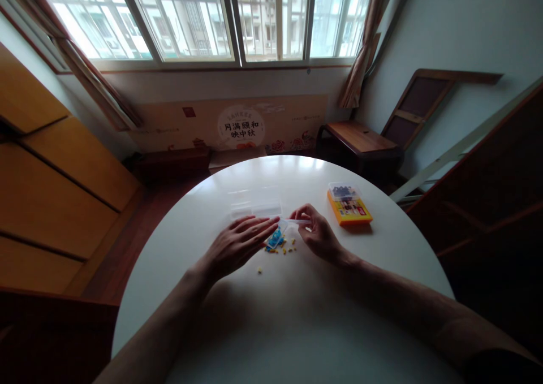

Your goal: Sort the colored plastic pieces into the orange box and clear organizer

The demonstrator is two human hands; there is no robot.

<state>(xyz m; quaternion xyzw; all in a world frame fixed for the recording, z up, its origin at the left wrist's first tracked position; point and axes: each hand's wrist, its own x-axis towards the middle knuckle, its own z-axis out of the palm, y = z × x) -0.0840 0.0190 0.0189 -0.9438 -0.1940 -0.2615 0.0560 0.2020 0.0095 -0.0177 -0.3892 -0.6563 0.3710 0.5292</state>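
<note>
My left hand (237, 244) is stretched out palm down, fingers long and close to the table, at the near edge of a clear plastic case (257, 196). In my right hand (317, 236), thumb and fingers pinch a thin, clear plastic piece (297, 221) whose exact kind I cannot make out. It reaches left toward my left fingertips. Between the hands lie small blue pieces (275, 238) in what looks like clear plastic. Several tiny yellow pieces (292, 241) are scattered around them, and a single yellow piece (259, 270) sits apart, nearer me.
A yellow-orange box (353, 210) with a clear top holding dark pieces stands right of my right hand on the round white table (190, 327). Beyond the table are a wooden chair (360, 136) and a window. Wooden cabinets (63, 203) stand at left.
</note>
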